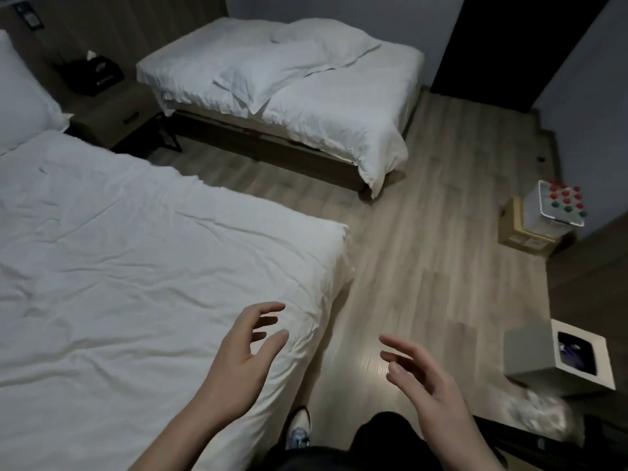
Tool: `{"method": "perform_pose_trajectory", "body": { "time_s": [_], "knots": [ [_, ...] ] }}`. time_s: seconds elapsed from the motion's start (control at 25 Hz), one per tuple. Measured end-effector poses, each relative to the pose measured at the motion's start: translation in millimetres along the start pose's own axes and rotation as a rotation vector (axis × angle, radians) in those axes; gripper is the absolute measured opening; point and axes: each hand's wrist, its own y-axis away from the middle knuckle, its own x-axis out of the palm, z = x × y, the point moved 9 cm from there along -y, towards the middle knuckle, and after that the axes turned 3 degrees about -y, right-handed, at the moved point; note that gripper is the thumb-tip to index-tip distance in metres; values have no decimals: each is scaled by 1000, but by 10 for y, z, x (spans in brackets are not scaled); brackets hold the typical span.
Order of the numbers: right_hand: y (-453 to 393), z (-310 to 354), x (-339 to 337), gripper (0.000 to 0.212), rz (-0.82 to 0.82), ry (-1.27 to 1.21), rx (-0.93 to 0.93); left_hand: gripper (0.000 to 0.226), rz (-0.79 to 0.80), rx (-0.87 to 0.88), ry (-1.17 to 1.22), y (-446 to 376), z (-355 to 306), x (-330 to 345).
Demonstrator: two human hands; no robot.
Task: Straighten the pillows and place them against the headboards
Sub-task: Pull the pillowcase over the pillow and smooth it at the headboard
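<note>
Two white beds fill the room. On the far bed [339, 130] a white pillow [268, 74] lies crooked across the middle of the duvet, with a second pillow [326, 37] behind it near the wall. A pillow [20, 107] rests at the head of the near bed [136, 249], at the far left edge against the wooden headboard [102, 25]. My left hand [244, 358] hovers open over the near bed's foot corner. Over the floor beside it, my right hand [424, 379] is open too. Neither hand touches anything.
A dark nightstand [112, 113] with a black tissue box [97, 74] stands between the beds. Wooden floor [424, 232] runs between and past the beds. A white bin [574, 358] and a cardboard box with bottles [543, 219] sit at the right wall. My shoe [299, 426] is below.
</note>
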Motion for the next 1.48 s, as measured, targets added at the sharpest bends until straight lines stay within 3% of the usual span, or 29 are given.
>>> {"method": "perform_pose_trajectory", "body": {
  "time_s": [0.08, 0.2, 0.36, 0.52, 0.76, 0.96, 1.12, 1.2, 1.32, 1.48],
  "knots": [
    [-369, 130, -347, 27, -64, -38, -1, 28, 42, 46, -28, -558, -368, 267],
    [-1060, 227, -909, 59, -105, -53, 14, 28, 46, 70, -49, -1342, -744, 711],
    [-2081, 589, -1553, 27, 48, -11, -1, 28, -63, 28, -16, -2017, -1065, 1263],
    [-3072, 1199, -2080, 32, 149, 90, -60, 31, -147, 2, -5, -2466, -1324, 1628],
    [-4425, 1786, -2255, 32, 251, 61, -145, 30, -300, -78, 82, -3403, -1475, 1726],
    [-5455, 1778, -2423, 28, 202, 62, -98, 30, -276, -48, 90, -4789, -1690, 1794],
    [-6281, 1943, -2647, 57, 84, 55, -50, 29, -221, 73, 65, -6047, -2165, 1760],
    [-6727, 2059, -2764, 51, 65, 49, -38, 29, -204, 94, 35, -6629, -2335, 1732],
    [-7378, 2362, -2771, 25, 87, 9, -38, 28, -192, 146, 13, -7331, -2628, 1689],
    [-8447, 2575, -2701, 30, 136, 21, -18, 38, -218, 126, 2, -8224, -2663, 1704]
  ]
}}
